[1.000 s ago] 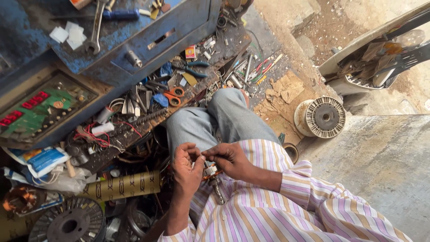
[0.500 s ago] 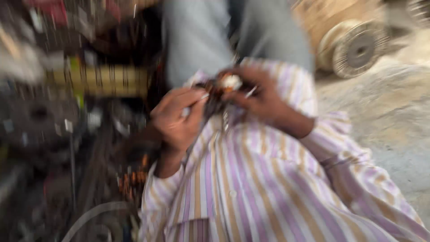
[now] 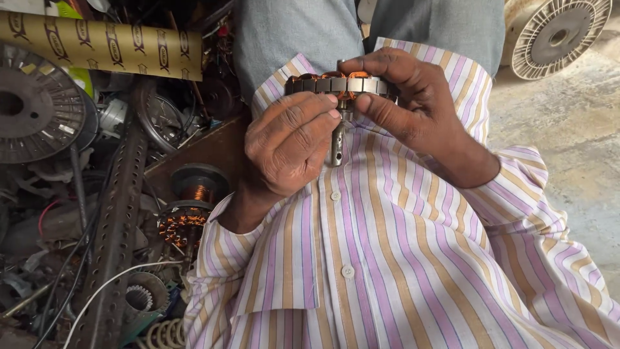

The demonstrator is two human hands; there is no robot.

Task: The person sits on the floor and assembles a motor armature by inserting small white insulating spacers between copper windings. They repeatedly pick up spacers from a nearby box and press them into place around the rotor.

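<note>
2 bare hands grip a round steel motor core with copper windings and a short metal shaft (image 3: 338,97) over a striped shirt (image 3: 387,258). Left hand (image 3: 287,145) pinches its rim; right hand (image 3: 403,97) wraps the far side. Inspection step, seemingly; turning it needs steady fingers.

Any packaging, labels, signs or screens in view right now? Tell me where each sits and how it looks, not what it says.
Cardboard tube: top left, lying nearly flat above the scrap pile; long cylinder, tan-yellow with repeated dark oval printed marks.
Green package scrap: top edge, just above the tube; bright green, mostly cut off.
No signs or screens visible.
</note>
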